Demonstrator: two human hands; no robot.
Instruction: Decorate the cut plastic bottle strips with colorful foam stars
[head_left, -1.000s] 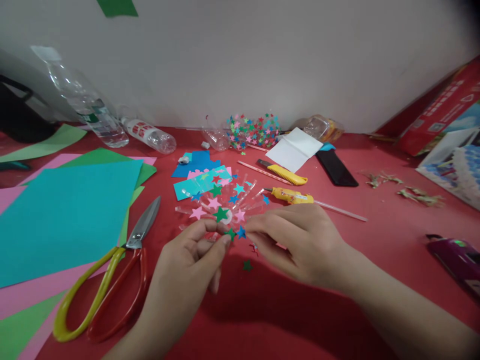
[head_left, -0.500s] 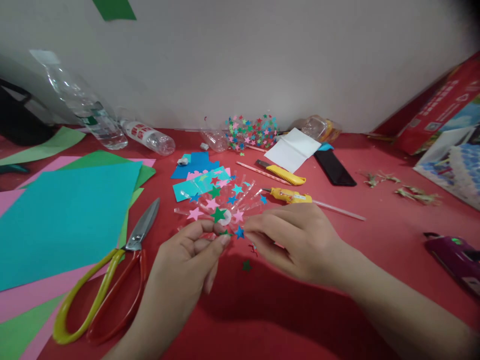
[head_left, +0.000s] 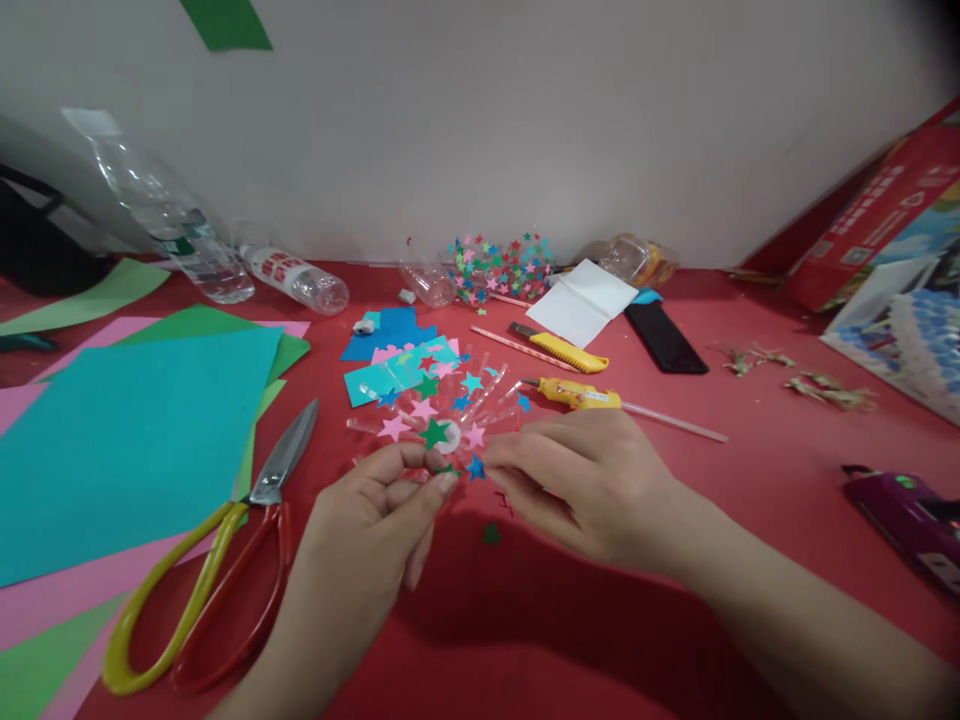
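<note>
In the middle of the head view lies a clear plastic piece (head_left: 448, 437) cut into strips that fan out like a flower, with green, pink, red and blue paper stars on them. My left hand (head_left: 379, 520) pinches a near strip of it, by a green star partly covered by the thumb. Across from it, my right hand (head_left: 585, 480) is closed, its fingertips together at the edge of a small blue star (head_left: 475, 467) on the near side. Below the hands, a loose dark green star (head_left: 491, 533) sits on the red tabletop (head_left: 525, 640).
Scissors (head_left: 247, 540) and coloured paper sheets (head_left: 135, 450) are on the left. Behind the hands are a yellow-handled tool (head_left: 577, 393), a box cutter (head_left: 570, 352), a phone (head_left: 665, 337) and plastic bottles (head_left: 296, 277). A purple tool (head_left: 904, 520) lies at right.
Both hands keep nearly the same pose at the plastic piece. The whole view has shifted very slightly; no object is visibly taken up or let go.
</note>
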